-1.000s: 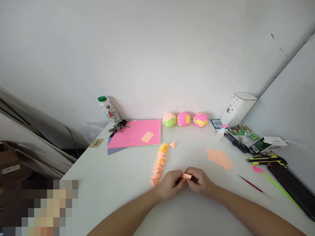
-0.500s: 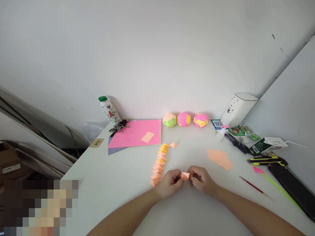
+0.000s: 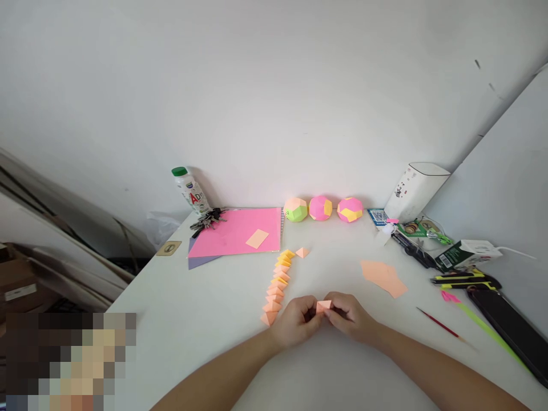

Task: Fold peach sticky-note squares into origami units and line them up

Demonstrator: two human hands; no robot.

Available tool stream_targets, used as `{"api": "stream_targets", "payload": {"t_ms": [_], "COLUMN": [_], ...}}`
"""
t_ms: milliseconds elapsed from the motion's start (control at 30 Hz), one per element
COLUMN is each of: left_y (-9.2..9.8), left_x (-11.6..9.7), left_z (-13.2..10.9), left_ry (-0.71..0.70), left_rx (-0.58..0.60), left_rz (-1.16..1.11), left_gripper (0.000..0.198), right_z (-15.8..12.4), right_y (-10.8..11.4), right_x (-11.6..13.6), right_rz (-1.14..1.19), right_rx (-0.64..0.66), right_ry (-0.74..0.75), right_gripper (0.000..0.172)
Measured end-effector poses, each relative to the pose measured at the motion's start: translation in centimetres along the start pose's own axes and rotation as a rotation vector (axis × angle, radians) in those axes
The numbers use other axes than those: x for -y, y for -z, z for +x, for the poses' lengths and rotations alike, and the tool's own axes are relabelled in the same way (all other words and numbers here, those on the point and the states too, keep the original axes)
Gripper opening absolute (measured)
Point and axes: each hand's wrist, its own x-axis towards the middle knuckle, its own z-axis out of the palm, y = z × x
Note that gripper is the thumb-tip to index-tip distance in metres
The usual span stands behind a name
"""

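Observation:
Both my hands meet near the front middle of the white table (image 3: 205, 319), pinching one small folded orange paper piece (image 3: 323, 305). My left hand (image 3: 296, 321) grips its left side with curled fingers. My right hand (image 3: 351, 317) grips its right side. Just left of my left hand runs a row of several folded orange and yellow paper pieces (image 3: 277, 283), with one more folded orange piece (image 3: 302, 252) at its far end. A small pile of flat orange paper sheets (image 3: 382, 275) lies to the right.
Three paper balls (image 3: 321, 208) stand by the wall. A pink sheet (image 3: 237, 233) carries an orange slip, with keys (image 3: 206, 220) and a bottle (image 3: 189, 190) beside it. At right lie a white box (image 3: 413, 190), a utility knife (image 3: 463, 278), a thin red stick (image 3: 440, 326) and a dark phone (image 3: 511, 329).
My fingers have shifted slightly on the folded orange piece, turning it a little. Both hands stay in the same place.

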Motion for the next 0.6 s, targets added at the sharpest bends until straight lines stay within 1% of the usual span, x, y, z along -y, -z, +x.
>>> {"api": "stream_targets", "payload": {"t_ms": [133, 233, 400, 433, 500, 600], "left_y": [0.02, 0.24, 0.52, 0.49, 0.38, 0.22], "left_x": [-0.09, -0.06, -0.24, -0.30, -0.37, -0.27], "left_z": [0.01, 0.00, -0.18, -0.21, -0.21, -0.10], "left_ry": [-0.011, -0.012, 0.039, 0.048, 0.058, 0.078], "left_rx": [0.005, 0.008, 0.016, 0.012, 0.006, 0.032], "left_rz": [0.012, -0.023, -0.255, -0.307, -0.406, -0.518], "left_gripper": [0.024, 0.018, 0.011, 0.011, 0.018, 0.025], "right_z": [-0.04, -0.14, -0.02, 0.04, 0.12, 0.08], "right_y": [0.05, 0.15, 0.48, 0.50, 0.44, 0.18], "right_x": [0.19, 0.43, 0.77, 0.80, 0.79, 0.61], "right_rz": [0.026, 0.094, 0.256, 0.252, 0.207, 0.146], "right_rx": [0.000, -0.012, -0.001, 0.005, 0.009, 0.012], "right_ry": [-0.003, -0.062, -0.174, -0.180, -0.174, -0.149], "right_gripper": [0.025, 0.021, 0.016, 0.017, 0.019, 0.020]}}
